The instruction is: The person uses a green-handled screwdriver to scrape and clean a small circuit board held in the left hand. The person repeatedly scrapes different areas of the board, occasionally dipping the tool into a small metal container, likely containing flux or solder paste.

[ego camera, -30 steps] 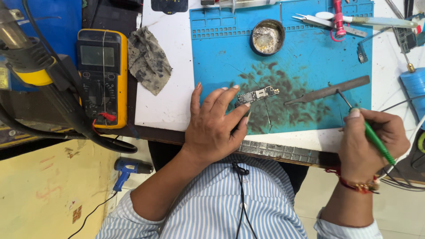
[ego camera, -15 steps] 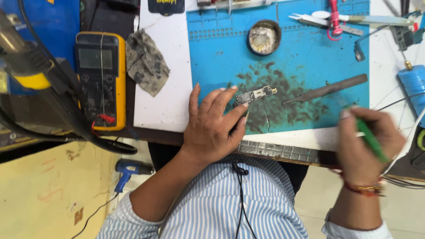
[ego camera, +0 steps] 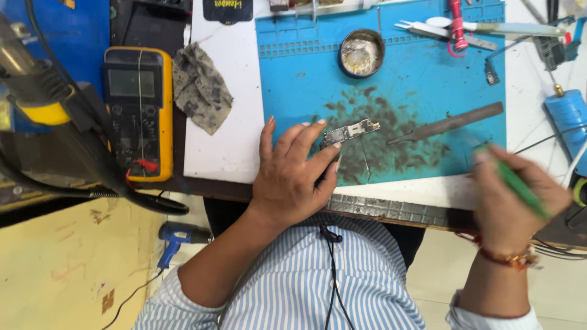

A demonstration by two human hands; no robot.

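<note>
Nearest, a pale floor shows below the white bench edge, one blue tool [ego camera: 174,239] lying on it. On the bench, the left hand [ego camera: 292,174] lies flat with fingers spread, fingertips pinning one small circuit board [ego camera: 348,132] on the stained blue work mat [ego camera: 422,85]. The right hand [ego camera: 520,205] is closed around one green-handled tool [ego camera: 516,186], blurred, probably a screwdriver. One dark flat file [ego camera: 449,122] lies just beyond. Farther left sit one grey rag [ego camera: 200,88] and one yellow multimeter [ego camera: 137,113]. Farthest, one round tin [ego camera: 361,54] and one red-handled tool [ego camera: 457,24].
</note>
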